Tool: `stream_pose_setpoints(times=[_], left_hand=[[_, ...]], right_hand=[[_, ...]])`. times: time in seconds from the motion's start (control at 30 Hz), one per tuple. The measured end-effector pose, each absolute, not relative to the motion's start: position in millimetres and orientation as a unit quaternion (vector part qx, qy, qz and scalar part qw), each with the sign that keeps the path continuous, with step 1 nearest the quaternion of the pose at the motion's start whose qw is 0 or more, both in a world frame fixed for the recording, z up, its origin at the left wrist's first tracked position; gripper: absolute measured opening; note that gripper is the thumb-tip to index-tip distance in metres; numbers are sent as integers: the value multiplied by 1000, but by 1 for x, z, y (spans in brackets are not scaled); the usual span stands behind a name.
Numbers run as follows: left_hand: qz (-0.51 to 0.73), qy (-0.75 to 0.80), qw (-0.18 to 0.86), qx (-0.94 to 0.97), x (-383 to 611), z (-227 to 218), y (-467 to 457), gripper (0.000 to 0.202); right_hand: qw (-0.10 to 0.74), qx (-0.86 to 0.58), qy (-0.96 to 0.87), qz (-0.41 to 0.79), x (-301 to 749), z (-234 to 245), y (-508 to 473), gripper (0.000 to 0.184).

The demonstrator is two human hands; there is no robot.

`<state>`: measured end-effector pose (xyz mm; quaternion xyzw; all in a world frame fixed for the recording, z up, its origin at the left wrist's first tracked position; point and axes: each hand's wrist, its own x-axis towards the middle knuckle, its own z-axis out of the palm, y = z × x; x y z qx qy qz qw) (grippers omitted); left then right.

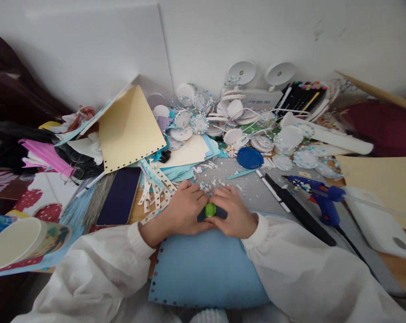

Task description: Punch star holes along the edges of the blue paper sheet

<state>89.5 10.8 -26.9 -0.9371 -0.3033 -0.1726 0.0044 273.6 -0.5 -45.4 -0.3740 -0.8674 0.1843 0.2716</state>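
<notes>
Blue sheet (206,269): before you, nearest your body, with a row of small punched holes along its left and near edges.
Left hand (186,208): clamped on the punch, its fingers curled over the top from the left.
Right hand (235,211): clamped on the same punch from the right, so your two hands nearly meet.
Punch (210,209): dark with a green middle, between your hands at the far edge of the blue sheet; you cannot tell whether paper sits in its slot.
Cup (19,244): tilted, at your far left.
Phone (118,197): on the surface, left of your left hand, screen dark.
Strips (156,190): cream, full of holes, heaped just beyond your left hand.
Glue gun (327,195): blue, lying well to the right of your right hand.
Black tool (300,211): long, slanting between your right hand and the glue gun.
Lid (249,158): blue, round, past your right hand, near a teal stick (241,174).
Yellow sheet (132,130): propped at a slant beyond the phone, holes along its near edge.
Discs (199,123): white, many edged with blue bits, piled toward the wall (203,36).
Pens (304,96): packed upright at the back right, coloured ends up.
</notes>
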Motion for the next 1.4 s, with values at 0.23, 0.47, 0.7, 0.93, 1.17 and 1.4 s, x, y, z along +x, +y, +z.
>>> stream_pose_setpoints(times=[0.23, 0.47, 0.7, 0.93, 1.17, 1.4], left_hand=[[-180, -295, 15, -938, 89, -28, 12, 46], [-182, -299, 43, -936, 89, -29, 10, 43], [-125, -362, -1, -924, 89, -28, 5, 47], [-106, -367, -24, -924, 86, -23, 5, 64], [-90, -365, -50, -925, 85, -20, 5, 69], [-77, -369, -55, -924, 85, -18, 4, 68]], right_hand=[[262, -377, -871, 175, 272, -45, -2, 20], [250, -367, -882, 159, 274, -43, -1, 24], [261, -361, -876, 186, 275, -44, 1, 24], [267, -358, -866, 226, 278, -41, 0, 27], [264, -362, -862, 238, 278, -39, 0, 28], [271, -362, -857, 248, 278, -40, 0, 28]])
